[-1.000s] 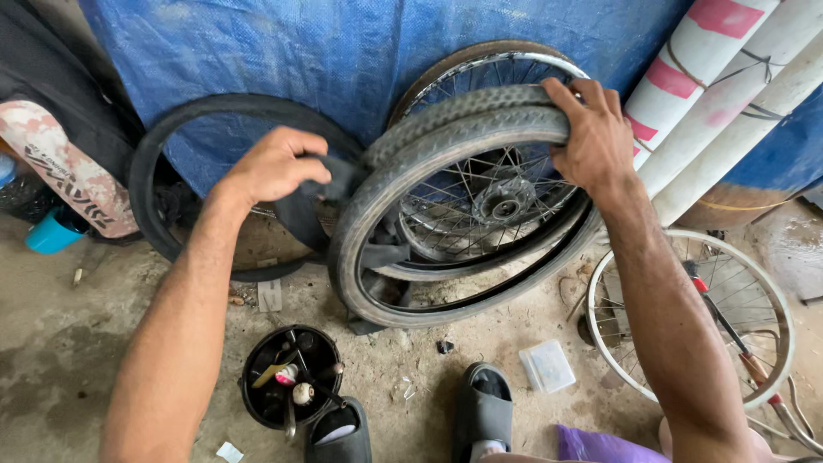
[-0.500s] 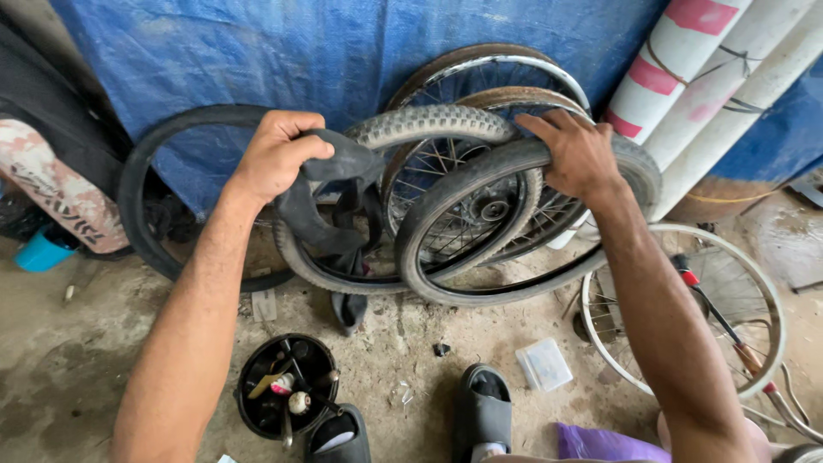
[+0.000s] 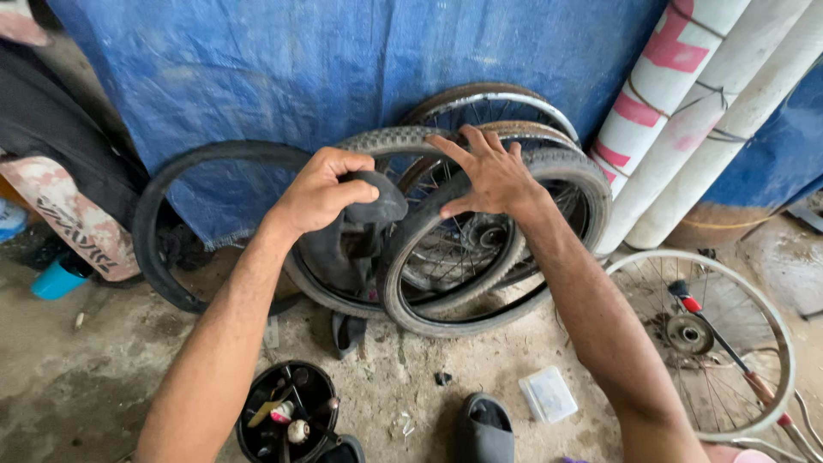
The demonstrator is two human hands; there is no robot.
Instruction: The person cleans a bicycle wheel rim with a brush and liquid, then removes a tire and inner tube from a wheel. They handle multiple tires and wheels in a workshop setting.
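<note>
- Whereas half a second ago our right hand (image 3: pixel 489 176) gripped the tyre (image 3: pixel 489 249), it now lies open, fingers spread, on its top edge; the tyre leans upright against the wheels by the blue tarp (image 3: pixel 343 77)
- our left hand (image 3: pixel 321 193) stays clenched around the black inner tube (image 3: pixel 364 214), now drawn nearer the tyre

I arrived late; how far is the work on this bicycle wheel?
Done: the tyre hangs loose off the spoked rim. In hand: the left hand grips the black inner tube, while the right hand rests open on the tyre. Left: the tube still hangs inside.
</note>
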